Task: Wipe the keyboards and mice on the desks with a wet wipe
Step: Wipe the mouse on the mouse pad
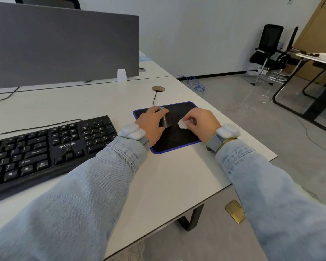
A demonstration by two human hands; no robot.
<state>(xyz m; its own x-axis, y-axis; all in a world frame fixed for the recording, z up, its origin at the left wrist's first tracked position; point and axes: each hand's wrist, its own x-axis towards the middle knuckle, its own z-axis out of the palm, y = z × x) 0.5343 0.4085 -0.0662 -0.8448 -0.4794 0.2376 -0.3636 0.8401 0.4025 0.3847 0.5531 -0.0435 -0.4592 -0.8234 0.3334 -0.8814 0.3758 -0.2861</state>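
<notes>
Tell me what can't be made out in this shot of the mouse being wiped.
Head view only:
- Mouse: the left hand covers its left side and buttons.
- Wet wipe: mostly bunched inside the right hand; its full size is hidden.
- Keyboard: its left end is cut off by the frame edge; most key legends are too small to read.
- Mouse cable: where it goes below the desk hole is hidden.
</notes>
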